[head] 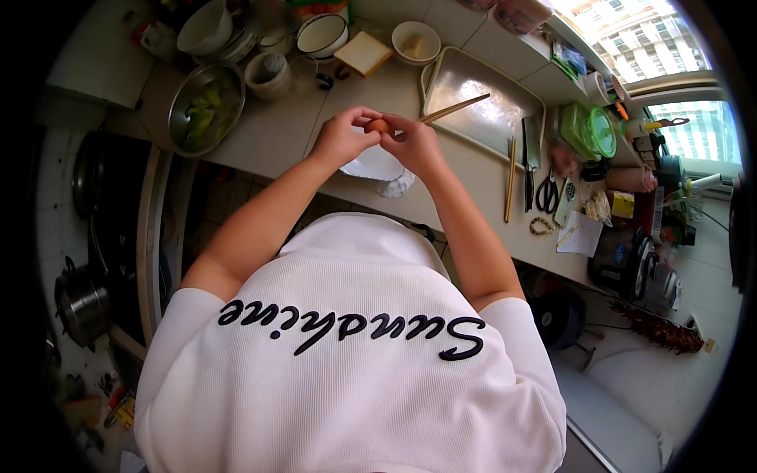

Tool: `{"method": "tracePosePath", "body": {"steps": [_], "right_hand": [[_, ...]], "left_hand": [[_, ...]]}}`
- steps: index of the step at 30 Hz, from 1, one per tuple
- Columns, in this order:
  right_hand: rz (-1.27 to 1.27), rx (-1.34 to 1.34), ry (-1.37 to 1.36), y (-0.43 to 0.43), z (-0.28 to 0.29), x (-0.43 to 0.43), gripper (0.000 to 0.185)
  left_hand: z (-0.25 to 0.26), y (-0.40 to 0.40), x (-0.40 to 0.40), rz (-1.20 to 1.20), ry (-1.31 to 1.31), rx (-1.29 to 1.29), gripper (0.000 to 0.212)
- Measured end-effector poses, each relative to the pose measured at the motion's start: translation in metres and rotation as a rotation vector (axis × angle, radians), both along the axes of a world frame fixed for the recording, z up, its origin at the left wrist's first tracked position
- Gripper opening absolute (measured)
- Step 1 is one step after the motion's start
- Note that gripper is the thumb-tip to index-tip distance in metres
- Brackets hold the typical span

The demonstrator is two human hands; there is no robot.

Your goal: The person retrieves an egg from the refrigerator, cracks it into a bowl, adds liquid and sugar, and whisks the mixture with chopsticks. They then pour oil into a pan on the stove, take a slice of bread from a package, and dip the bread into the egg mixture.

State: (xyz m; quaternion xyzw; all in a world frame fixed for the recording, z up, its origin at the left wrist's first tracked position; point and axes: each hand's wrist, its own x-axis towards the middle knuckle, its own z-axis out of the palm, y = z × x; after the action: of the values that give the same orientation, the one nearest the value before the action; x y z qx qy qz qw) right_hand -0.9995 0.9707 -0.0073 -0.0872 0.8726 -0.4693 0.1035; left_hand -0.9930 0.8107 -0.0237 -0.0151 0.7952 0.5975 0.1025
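Note:
A brown egg (378, 126) is held up between the fingertips of my left hand (340, 140) and my right hand (417, 146). Both thumbs press on its near side, and fingers cover much of the shell. Directly below is a white bowl (371, 167) near the counter's front edge, its far part hidden by my hands. A crumpled white tissue or cloth (396, 184) touches the bowl's right side. Behind my right hand, a pair of wooden chopsticks (460, 107) slants out over a metal tray (445, 59); their near ends are hidden.
Along the back stand a bread slice (364, 53), a small bowl (416, 42) with pale contents and a stone mortar (268, 75). A steel basin (239, 88) of greens is left. Rightward lie other chopsticks (510, 180), a cleaver (531, 142), scissors (547, 195) and a green container (579, 131).

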Motion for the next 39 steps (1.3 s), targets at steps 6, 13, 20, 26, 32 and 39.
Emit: {"method": "tracePosePath", "body": {"steps": [6,13,20,26,32,39], "right_hand": [[0.013,0.002,-0.045,-0.002,-0.008,0.000,0.040],[0.110,-0.086,0.177,0.011,-0.045,-0.002,0.039],[0.173,0.366,0.497,0.025,-0.041,0.001,0.038],[-0.002,0.256,0.805,0.015,0.013,0.010,0.037],[0.041,0.415,0.586,0.029,-0.030,0.027,0.040],[0.166,0.356,0.566,0.029,-0.027,0.015,0.037]], "left_hand": [[-0.005,-0.001,0.005,0.015,0.040,-0.036,0.032],[-0.009,-0.013,0.007,-0.141,0.293,-0.229,0.032],[-0.008,-0.018,0.015,-0.249,0.291,-0.581,0.034],[0.006,-0.023,0.013,-0.046,0.853,-0.719,0.034],[-0.024,-0.016,0.034,0.076,0.288,-0.702,0.032],[-0.020,-0.024,0.018,-0.113,0.443,-0.815,0.032]]}}
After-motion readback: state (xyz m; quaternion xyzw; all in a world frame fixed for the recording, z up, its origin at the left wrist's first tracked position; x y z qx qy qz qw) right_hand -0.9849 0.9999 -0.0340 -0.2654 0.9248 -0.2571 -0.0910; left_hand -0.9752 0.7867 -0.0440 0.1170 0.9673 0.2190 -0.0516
